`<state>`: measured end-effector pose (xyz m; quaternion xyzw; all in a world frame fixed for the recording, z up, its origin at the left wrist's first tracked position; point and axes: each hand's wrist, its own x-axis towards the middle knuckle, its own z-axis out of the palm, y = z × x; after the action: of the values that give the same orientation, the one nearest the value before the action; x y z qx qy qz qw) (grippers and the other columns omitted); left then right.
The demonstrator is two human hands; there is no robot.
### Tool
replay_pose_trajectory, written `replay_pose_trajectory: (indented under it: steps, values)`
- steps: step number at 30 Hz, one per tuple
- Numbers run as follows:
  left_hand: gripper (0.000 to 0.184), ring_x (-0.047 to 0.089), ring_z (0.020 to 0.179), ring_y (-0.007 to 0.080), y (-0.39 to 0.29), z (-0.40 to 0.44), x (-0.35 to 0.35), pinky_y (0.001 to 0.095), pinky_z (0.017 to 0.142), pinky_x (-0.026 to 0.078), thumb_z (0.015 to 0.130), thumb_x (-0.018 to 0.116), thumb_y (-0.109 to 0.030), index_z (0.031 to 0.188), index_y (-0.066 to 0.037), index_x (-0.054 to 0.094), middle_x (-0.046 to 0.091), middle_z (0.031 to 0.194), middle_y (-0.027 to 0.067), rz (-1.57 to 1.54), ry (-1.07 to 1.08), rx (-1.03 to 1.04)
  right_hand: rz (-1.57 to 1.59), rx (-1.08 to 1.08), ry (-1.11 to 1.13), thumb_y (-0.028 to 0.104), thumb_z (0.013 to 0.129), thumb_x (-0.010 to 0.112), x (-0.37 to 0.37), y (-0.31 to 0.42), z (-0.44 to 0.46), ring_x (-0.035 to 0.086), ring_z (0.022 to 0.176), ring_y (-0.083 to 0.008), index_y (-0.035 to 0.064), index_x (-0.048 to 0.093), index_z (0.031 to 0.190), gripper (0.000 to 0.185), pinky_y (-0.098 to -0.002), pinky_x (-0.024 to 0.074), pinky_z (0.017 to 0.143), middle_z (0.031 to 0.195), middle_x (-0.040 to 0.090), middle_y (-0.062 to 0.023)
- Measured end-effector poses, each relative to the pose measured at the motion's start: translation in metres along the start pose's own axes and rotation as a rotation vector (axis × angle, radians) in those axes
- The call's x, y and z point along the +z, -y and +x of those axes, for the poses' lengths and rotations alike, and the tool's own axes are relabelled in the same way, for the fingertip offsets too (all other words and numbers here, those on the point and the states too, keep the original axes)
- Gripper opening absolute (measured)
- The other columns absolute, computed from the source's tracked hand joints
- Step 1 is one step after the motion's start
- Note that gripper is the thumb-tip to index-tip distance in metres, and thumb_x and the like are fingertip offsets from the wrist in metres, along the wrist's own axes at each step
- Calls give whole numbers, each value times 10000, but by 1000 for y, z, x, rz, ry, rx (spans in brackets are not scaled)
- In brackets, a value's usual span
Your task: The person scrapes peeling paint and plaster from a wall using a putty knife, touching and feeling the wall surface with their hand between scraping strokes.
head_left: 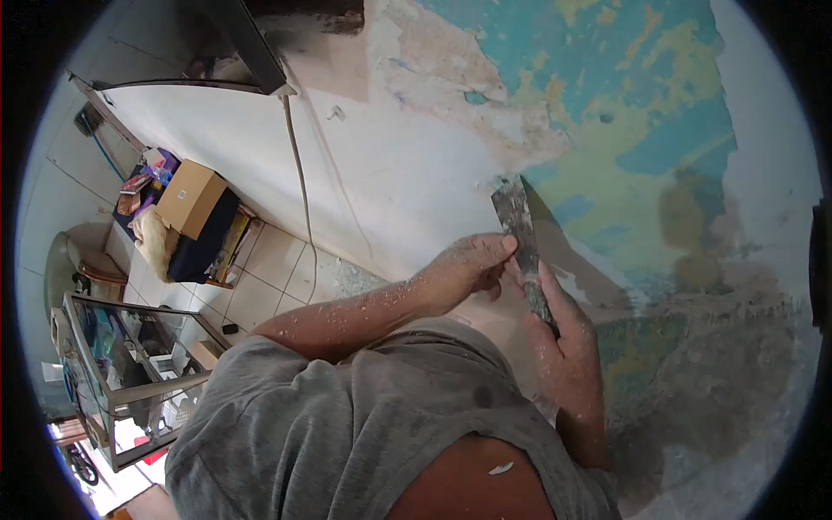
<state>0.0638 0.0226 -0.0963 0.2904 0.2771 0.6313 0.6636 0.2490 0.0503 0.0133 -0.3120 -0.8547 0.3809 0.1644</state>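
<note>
A paint scraper (pixel 516 212) with a worn, smeared metal blade points up toward the wall. My right hand (pixel 563 316) is wrapped round its handle. Pinched at the lower part of the blade are the thumb and fingers of my left hand (pixel 487 263). White dust and flakes cover both my forearms. The blade's tip overlaps the border between white wall (pixel 433 182) and peeling turquoise and yellow-green paint (pixel 598 130); I cannot tell whether it touches. The blade casts a dark shadow to its right.
A cable (pixel 299 165) hangs along the wall below a dark-framed panel (pixel 247 48). To the left, a cardboard box (pixel 191 198) sits on a dark-covered stand, near a glass display case (pixel 130 390). Paint debris (pixel 351 279) lies on the tiled floor (pixel 264 260).
</note>
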Motion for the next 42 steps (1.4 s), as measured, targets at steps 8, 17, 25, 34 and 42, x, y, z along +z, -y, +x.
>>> replay_pose_trajectory:
  steps: [8,17,25,34,42]
  values:
    - [435,647,779,142,-2,4,4,253,604,461,986,487,-504,914,-83,568,642,837,41,34,-157,128,71,30,7,37,897,538,-5,1,22,602,1131,-298,-35,474,1380,492,-367,448,949,1271,577,-272]
    - [442,648,782,147,-3,-1,5,256,579,453,988,489,-499,930,-69,575,644,848,51,25,-109,91,-44,-68,-45,63,898,558,6,0,22,574,1191,-354,-14,458,1396,514,-383,439,975,1261,579,-277]
    - [421,654,791,154,-10,-8,15,255,600,447,985,508,-484,959,-69,571,668,869,72,20,-59,21,132,90,43,47,897,568,-12,0,4,568,1205,-342,7,454,1407,524,-376,433,988,1282,568,-273]
    - [357,668,751,173,-14,-3,33,264,569,458,1003,499,-424,1007,-70,547,672,880,84,-37,32,43,192,79,-44,37,889,584,-22,-5,-1,595,1156,-287,7,484,1386,508,-320,442,945,1258,597,-250]
    - [319,696,820,213,-16,5,32,294,630,521,1008,503,-375,1012,-60,553,665,891,83,-224,36,99,142,49,-39,69,890,601,-26,0,5,657,1017,-268,1,508,1358,482,-328,478,866,1143,641,-255]
